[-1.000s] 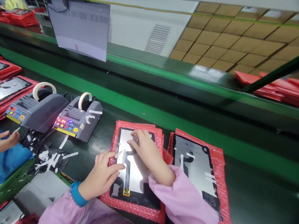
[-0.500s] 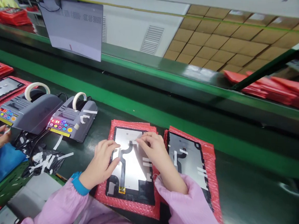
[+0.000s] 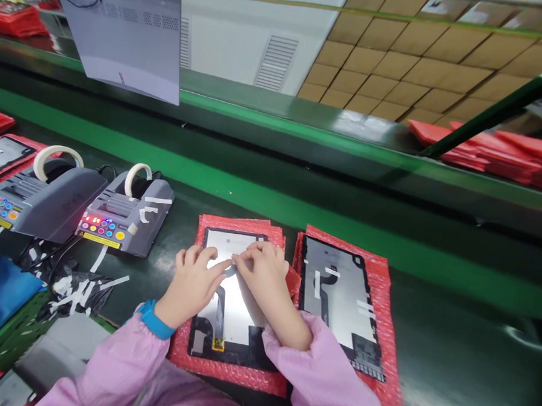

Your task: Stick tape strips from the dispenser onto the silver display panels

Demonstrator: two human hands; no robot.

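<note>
One display panel, back up, flat on red bubble wrap on the table, before the person; dark ribbon cable along it, yellow-ended. One left hand, blue wristband, over the panel's left side, fingers spread, index fingertip near the other hand's; whether its grip holds anything cannot be told. One right hand, over the panel's upper middle, grip narrow, thumb and fingertips close together; any item between them cannot be made out. One second panel, just right, on its own red wrap, bearing white tape strips. Two grey tape dispensers, left: one nearer, one farther. Loose white strips on black plastic below them.
</note>
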